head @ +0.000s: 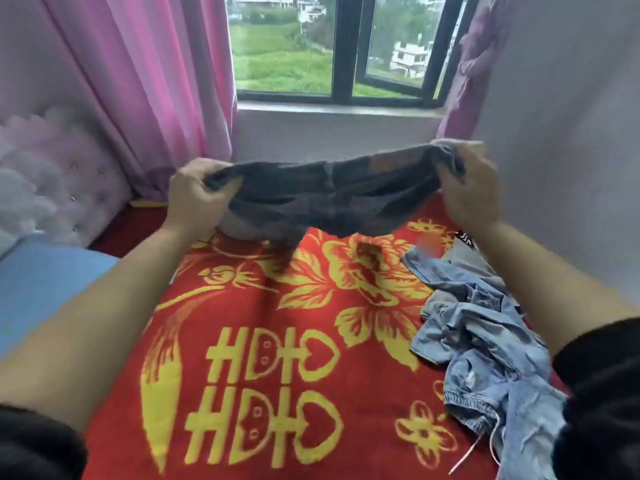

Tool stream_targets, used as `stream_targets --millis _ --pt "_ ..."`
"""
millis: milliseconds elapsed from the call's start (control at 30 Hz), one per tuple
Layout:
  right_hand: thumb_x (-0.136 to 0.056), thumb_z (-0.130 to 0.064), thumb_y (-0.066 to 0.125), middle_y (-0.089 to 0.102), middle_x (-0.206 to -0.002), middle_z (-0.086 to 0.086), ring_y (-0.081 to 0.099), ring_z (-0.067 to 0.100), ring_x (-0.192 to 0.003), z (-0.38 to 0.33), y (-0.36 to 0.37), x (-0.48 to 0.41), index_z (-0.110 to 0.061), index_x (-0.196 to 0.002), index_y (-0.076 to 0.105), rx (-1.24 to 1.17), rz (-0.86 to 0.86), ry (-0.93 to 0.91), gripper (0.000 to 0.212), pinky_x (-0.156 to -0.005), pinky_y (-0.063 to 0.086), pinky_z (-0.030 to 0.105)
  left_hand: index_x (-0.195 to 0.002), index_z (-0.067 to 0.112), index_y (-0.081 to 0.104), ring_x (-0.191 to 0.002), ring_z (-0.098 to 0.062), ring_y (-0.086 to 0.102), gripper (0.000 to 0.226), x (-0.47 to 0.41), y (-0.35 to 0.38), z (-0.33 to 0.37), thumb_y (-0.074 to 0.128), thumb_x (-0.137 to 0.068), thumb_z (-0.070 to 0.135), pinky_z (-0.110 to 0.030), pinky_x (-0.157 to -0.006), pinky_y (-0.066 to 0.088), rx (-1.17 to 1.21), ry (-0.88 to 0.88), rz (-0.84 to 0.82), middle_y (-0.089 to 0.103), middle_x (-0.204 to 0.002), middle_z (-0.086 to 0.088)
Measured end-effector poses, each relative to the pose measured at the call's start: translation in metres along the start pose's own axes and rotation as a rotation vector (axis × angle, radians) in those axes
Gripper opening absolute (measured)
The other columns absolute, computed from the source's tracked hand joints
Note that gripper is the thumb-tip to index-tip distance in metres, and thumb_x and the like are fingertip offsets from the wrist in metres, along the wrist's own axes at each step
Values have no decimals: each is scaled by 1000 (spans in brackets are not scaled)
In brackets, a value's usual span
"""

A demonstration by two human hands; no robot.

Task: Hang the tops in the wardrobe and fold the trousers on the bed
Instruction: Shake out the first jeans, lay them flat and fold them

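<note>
Dark grey jeans (332,199) hang stretched by the waistband above the far part of the bed, a brown label showing near the right end. My left hand (197,195) grips the left end of the waistband. My right hand (467,188) grips the right end. The cloth below the waistband sags toward the red blanket (263,341) with yellow flowers and characters. A crumpled pile of light blue denim trousers (485,348) with a white drawstring lies on the blanket at the right, under my right forearm.
A pale blue sheet (41,282) shows at the left of the blanket. A tufted lilac headboard (59,181) stands at the far left. Pink curtains (145,81) flank a window (332,46) ahead. A grey wall (571,133) runs along the bed's right side.
</note>
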State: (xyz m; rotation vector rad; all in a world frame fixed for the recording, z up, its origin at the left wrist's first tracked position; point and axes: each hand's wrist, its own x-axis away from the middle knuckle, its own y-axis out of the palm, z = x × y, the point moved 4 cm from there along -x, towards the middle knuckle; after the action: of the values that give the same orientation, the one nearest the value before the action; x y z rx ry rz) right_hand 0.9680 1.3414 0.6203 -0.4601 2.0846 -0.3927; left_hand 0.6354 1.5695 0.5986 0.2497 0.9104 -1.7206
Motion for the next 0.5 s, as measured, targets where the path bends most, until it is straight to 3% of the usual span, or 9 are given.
stream_targets --millis 67,167,300,400,500 --pt "-96 -29 62 68 -106 9 61 23 -100 37 23 82 -17 -115 72 63 -229 65 25 -86 41 27 -87 20 77 -83 -21 66 26 76 27 -50 64 -73 37 -37 -77 53 -164 -114 -180 69 -85 -2" --pt "-91 -16 68 70 -106 11 66 33 -99 96 51 204 -15 -113 72 218 -561 114 23 -82 48 35 -92 27 77 -90 -22 64 28 187 71 -115 61 -72 39 -35 -75 52 -433 -271 -477 68 -90 3" --pt "-89 -16 66 68 -110 4 65 31 -104 141 72 353 -24 -116 69 413 -1066 160 28 -77 56 42 -105 24 69 -107 -26 61 24 321 112 -153 55 -89 33 -34 -79 50 -826 -238 -919 66 -106 0" --pt "-90 -19 62 68 -109 5 63 31 -106 156 72 434 -23 -112 70 448 -1233 254 24 -78 54 41 -98 19 71 -97 -28 64 17 394 125 -168 58 -89 26 -35 -73 51 -914 -246 -1058 67 -98 -2" --pt "-90 -14 56 66 -106 8 60 33 -107 163 59 509 -19 -111 68 447 -1352 335 25 -77 54 40 -97 20 70 -99 -25 60 18 458 132 -180 55 -89 24 -34 -75 46 -981 -248 -1162 64 -101 1"
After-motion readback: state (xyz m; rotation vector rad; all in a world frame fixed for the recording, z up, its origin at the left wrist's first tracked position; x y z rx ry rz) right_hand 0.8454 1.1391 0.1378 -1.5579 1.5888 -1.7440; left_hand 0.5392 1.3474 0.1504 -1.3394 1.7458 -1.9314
